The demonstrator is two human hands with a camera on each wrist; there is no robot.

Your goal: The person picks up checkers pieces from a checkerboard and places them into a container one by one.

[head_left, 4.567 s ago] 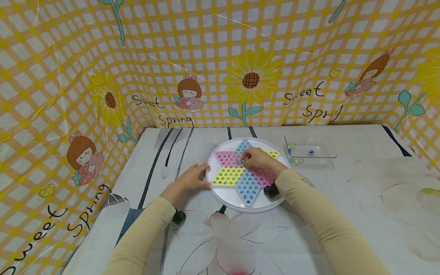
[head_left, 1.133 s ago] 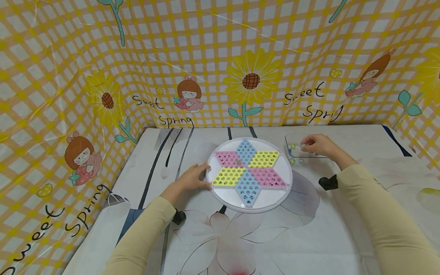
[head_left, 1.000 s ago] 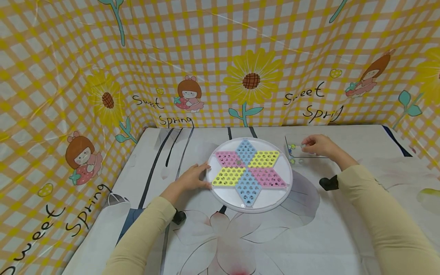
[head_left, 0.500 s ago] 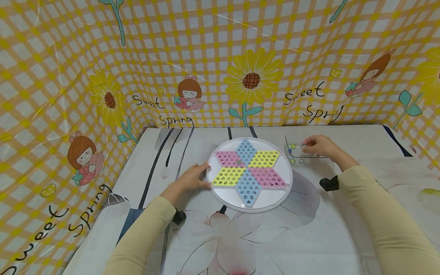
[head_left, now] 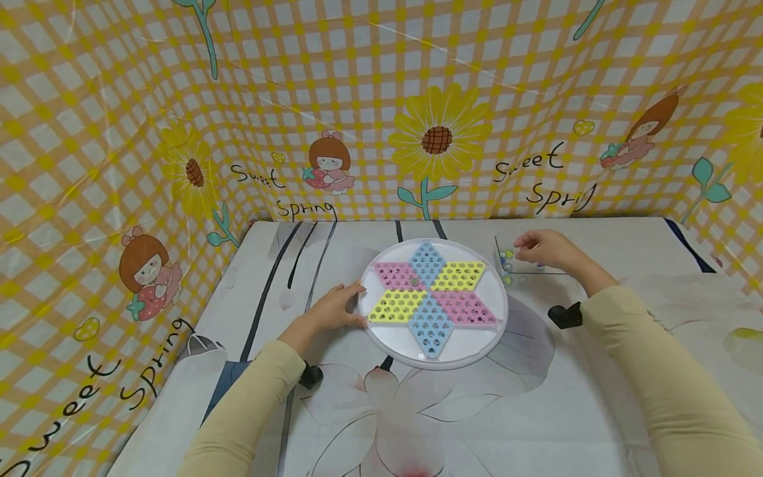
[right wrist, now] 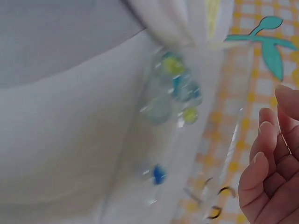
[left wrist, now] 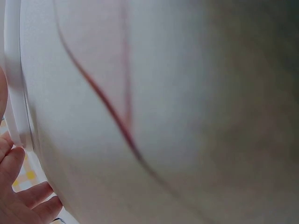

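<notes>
A round white Chinese checkers board [head_left: 471,344] with a pink, yellow and blue star lies on the table. One marble [head_left: 414,282] sits in its upper left pink section. My left hand [head_left: 334,308] touches the board's left rim, thumb and fingers spread apart; in the left wrist view, fingers [left wrist: 11,165] show beside the white rim. My right hand [head_left: 548,250] is over the clear box [head_left: 566,272], fingers bent, with nothing seen between them. In the right wrist view, several marbles [right wrist: 173,65] gather at one end of the box, and a blue marble [right wrist: 159,174] lies apart.
A yellow checked cloth [head_left: 369,99] with sunflowers hangs behind and at the left. White sunglasses or a similar frame [head_left: 204,344] lie at the table's left edge, near a blue patch [head_left: 225,384].
The right hand moved from the board to the box, then slightly up and left. The small marble at its fingertips half a second ago no longer shows there. The left hand stays put.
</notes>
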